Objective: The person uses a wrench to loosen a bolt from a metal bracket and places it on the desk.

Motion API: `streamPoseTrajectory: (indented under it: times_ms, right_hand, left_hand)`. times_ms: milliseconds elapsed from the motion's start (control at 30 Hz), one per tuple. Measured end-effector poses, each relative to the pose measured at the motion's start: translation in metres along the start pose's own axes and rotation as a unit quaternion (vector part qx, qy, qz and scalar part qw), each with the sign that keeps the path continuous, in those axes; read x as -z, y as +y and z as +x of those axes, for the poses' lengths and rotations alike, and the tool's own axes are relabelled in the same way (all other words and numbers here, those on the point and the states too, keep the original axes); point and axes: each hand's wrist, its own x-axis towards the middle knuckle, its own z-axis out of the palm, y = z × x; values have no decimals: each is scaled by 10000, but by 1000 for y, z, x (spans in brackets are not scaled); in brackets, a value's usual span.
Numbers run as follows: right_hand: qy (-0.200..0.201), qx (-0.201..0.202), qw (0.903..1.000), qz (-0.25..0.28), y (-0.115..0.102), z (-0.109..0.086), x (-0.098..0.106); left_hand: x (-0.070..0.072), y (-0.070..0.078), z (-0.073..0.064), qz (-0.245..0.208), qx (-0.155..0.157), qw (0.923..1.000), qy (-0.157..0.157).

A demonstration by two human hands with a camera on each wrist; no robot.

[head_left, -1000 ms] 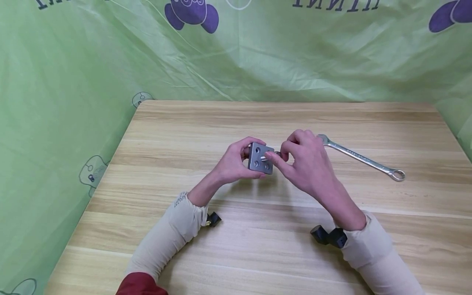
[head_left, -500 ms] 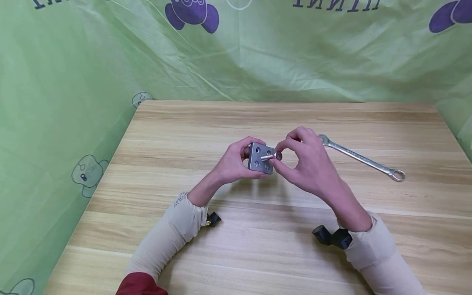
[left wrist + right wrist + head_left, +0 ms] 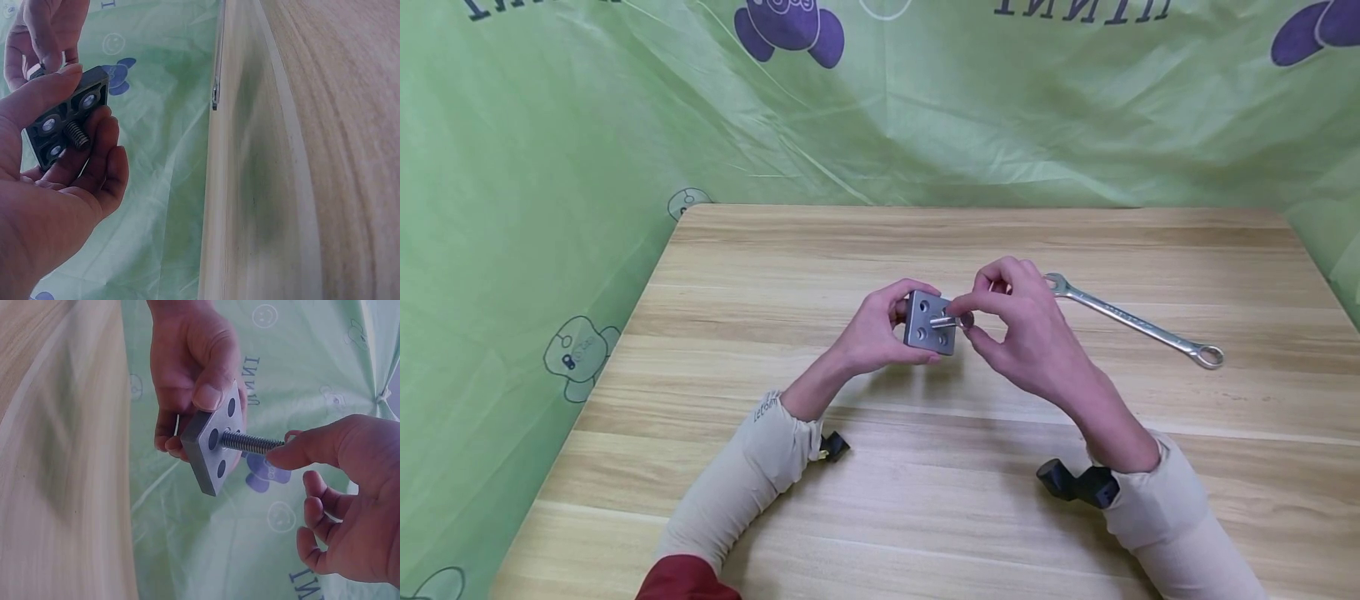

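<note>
My left hand (image 3: 872,333) grips a small grey metal plate (image 3: 917,321) by its edges, holding it tilted above the table. The plate has several round holes. A threaded bolt (image 3: 247,442) stands through its middle; in the left wrist view the threaded end (image 3: 77,135) pokes out of the other face. My right hand (image 3: 1033,333) has thumb and index finger at the outer end of the bolt, pinching it lightly. In the right wrist view its other fingers (image 3: 322,515) are loosely bent and away from the plate.
A combination wrench (image 3: 1138,322) lies on the wooden table (image 3: 925,533), right of my right hand. Green printed sheeting (image 3: 962,108) hangs behind the table and at its left. Black wrist cameras (image 3: 1078,485) sit at both cuffs.
My right hand has drawn back slightly along the bolt and its index finger has straightened over it, uncovering more of the bolt. The left hand and plate have stayed in place.
</note>
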Motion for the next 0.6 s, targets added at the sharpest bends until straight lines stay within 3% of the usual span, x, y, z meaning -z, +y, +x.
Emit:
streamPoseTrajectory:
  times_ms: [133, 367, 600]
  right_hand:
    - [-49, -159, 9998, -80, 0, 0, 1]
    - [188, -732, 9928, -930, -2, -2, -3]
    - [351, -672, 9891, -1259, -2, -2, -8]
  left_hand:
    - [0, 0, 0, -5, 0, 10000, 18]
    - [1, 0, 0, 80, -93, 9999, 20]
    - [1, 0, 0, 123, -65, 9999, -16]
